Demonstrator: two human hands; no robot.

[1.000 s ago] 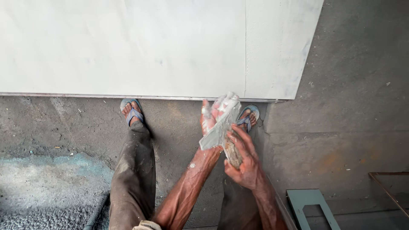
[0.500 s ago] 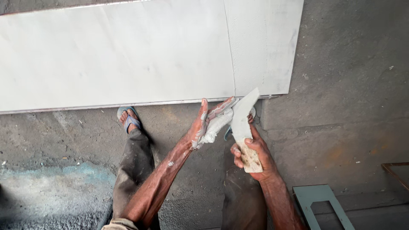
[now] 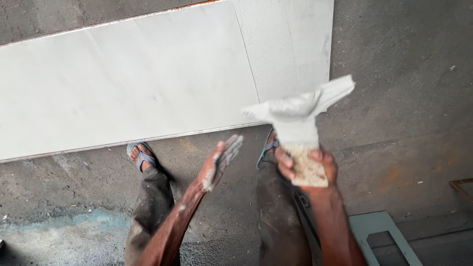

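Trowel (image 3: 301, 118) gripped firm by right hand (image 3: 306, 166), left hand (image 3: 220, 160) open, paste-smeared, best kept clear of blade.

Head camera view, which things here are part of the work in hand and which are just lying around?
In hand:
right hand gripping a paste-smeared scraper
left hand, open, fingers coated in white paste
white slab just beyond the feet

Lying about:
pale green frame on the floor at lower right
rusty metal bar at the right edge
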